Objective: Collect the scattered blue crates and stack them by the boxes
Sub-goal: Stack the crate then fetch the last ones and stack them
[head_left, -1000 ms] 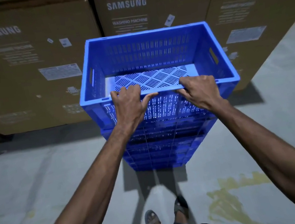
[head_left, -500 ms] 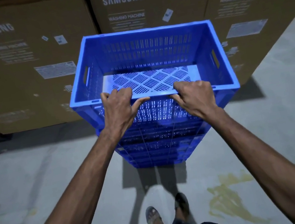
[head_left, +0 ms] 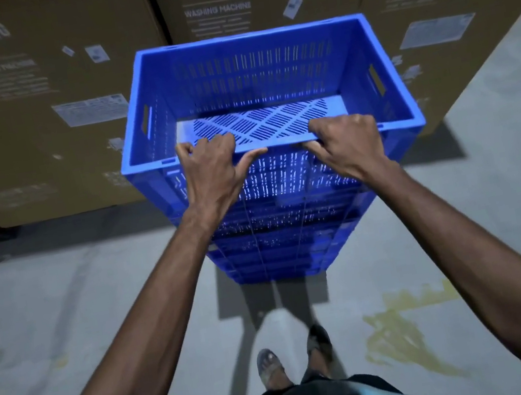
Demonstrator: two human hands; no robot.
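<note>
A tall stack of blue slotted crates [head_left: 278, 229] stands on the concrete floor in front of the cardboard boxes [head_left: 214, 0]. The top crate [head_left: 257, 69] is open and empty, its perforated bottom visible. My left hand [head_left: 213, 174] grips the near rim of the top crate, fingers curled over the edge and thumb stretched along the outside. My right hand [head_left: 347, 147] grips the same rim further right. Both arms reach straight forward.
Large brown washing machine boxes form a wall behind and on both sides of the stack. Grey concrete floor [head_left: 64, 319] lies to the left and right. A yellow stain [head_left: 406, 338] marks the floor at the right. My feet [head_left: 291, 359] stand just behind the stack.
The stack has come nearer to the boxes and sits more squarely in front of them. Both hands keep their grip on the near rim.
</note>
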